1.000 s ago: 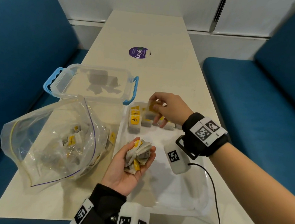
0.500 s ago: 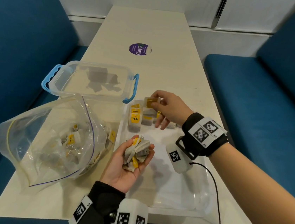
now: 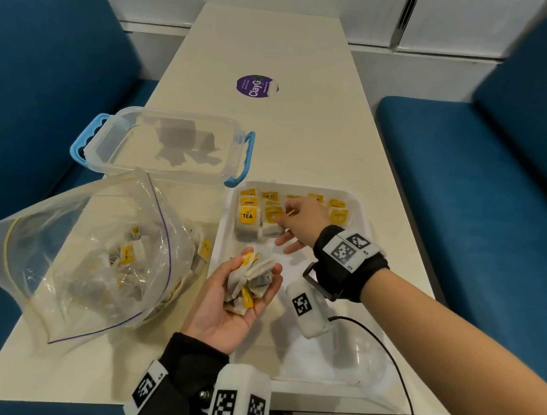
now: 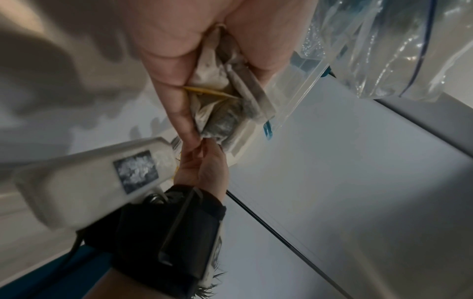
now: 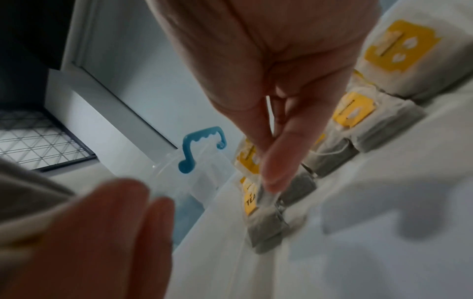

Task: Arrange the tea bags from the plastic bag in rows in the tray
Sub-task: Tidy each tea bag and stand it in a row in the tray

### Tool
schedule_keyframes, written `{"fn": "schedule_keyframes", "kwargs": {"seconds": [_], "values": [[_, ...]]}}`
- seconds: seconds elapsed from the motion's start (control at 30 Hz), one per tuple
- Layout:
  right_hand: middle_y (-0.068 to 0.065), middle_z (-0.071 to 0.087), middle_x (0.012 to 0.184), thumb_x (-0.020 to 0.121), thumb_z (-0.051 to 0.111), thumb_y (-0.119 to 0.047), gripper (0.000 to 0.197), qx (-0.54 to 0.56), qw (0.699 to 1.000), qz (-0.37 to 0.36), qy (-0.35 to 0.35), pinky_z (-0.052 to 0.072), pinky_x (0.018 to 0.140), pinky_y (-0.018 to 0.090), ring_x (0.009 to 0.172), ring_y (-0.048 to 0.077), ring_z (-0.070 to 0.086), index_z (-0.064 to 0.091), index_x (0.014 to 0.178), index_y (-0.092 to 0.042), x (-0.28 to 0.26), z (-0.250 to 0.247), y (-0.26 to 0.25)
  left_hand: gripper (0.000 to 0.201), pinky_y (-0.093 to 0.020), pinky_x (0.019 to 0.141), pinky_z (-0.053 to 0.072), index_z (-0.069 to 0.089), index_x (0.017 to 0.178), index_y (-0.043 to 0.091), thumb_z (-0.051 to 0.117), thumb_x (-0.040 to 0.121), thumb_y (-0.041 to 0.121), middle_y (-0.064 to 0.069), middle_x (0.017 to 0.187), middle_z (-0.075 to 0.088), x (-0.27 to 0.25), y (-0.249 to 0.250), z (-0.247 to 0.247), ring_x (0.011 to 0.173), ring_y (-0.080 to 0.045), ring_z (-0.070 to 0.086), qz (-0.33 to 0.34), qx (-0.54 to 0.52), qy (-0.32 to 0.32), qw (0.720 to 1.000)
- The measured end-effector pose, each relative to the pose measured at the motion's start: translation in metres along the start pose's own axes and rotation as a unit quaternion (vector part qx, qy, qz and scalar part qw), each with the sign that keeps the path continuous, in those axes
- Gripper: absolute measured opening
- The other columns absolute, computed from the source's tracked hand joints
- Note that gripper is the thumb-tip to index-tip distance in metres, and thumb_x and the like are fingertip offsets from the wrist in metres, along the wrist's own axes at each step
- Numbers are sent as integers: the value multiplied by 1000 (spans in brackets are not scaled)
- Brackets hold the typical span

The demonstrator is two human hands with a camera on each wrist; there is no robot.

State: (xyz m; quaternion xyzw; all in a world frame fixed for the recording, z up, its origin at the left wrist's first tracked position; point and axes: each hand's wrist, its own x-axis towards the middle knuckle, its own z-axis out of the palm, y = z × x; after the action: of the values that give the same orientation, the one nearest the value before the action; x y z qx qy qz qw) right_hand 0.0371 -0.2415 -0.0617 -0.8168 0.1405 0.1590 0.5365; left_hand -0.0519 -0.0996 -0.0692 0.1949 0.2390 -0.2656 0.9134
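Note:
A white tray [image 3: 316, 355] lies on the table with tea bags [image 3: 337, 214] with yellow tags in rows along its far end. My right hand [image 3: 283, 222] is over the nearer row and pinches a tea bag [image 3: 272, 229] that touches the tray beside the one marked TEA [image 3: 247, 219]. The right wrist view shows thumb and finger [image 5: 271, 174] meeting on that bag [image 5: 266, 204]. My left hand [image 3: 260, 267] is palm up over the tray's left edge, fingers curled round a bunch of tea bags [image 3: 251, 285], also visible as a bunch [image 4: 225, 113]. The plastic bag [image 3: 89, 254] lies at the left, open, with several tea bags inside.
A clear lidless box [image 3: 167, 144] with blue handles stands behind the plastic bag, against the tray's far left corner. A purple sticker [image 3: 257, 86] is farther up the table. Blue benches [image 3: 469, 212] flank the table. A black cable [image 3: 393, 367] crosses the tray's near right corner.
My right hand carried a tea bag from the tray's far edge back and down into the nearer row beside the TEA bag. The left hand kept its bunch and barely moved.

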Motion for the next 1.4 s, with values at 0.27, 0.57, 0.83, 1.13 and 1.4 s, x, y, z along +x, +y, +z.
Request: {"fn": "schedule_keyframes", "kwargs": {"seconds": [0.27,0.57,0.83,1.13,1.4], "values": [[13,54,69,91,41,9,28,11,999,47,12,53,41,29,53,22,62,43,69,-8,7,9,3,25,-43,71,57,61,112,8,51,91,17,-24,99,66,1,1,-3,94,-35,62,-3,-2,4,1000],[17,53,71,93,40,8,31,57,994,96,11,53,45,34,46,21,61,35,69,-11,11,17,4,26,-44,74,56,62,109,8,53,86,17,-26,98,66,-1,0,-3,85,-34,67,5,4,-3,1000],[20,55,68,94,40,7,31,47,992,113,10,54,63,43,58,30,61,34,69,-10,12,18,4,22,-43,69,59,62,109,8,51,92,17,-26,102,65,-3,-2,-2,87,-35,66,-6,0,0,1000],[13,61,66,91,54,-1,30,24,992,120,29,56,59,33,40,15,59,41,64,-7,13,15,7,20,-42,70,59,61,107,8,51,93,18,-25,98,66,-3,-2,-2,89,-36,65,-11,0,3,1000],[11,60,66,88,59,-4,26,-17,992,122,17,56,82,36,67,23,65,46,66,-5,15,19,7,20,-43,72,57,62,106,9,51,92,17,-26,100,67,-4,-2,-1,87,-36,66,-10,-1,4,1000]]}}
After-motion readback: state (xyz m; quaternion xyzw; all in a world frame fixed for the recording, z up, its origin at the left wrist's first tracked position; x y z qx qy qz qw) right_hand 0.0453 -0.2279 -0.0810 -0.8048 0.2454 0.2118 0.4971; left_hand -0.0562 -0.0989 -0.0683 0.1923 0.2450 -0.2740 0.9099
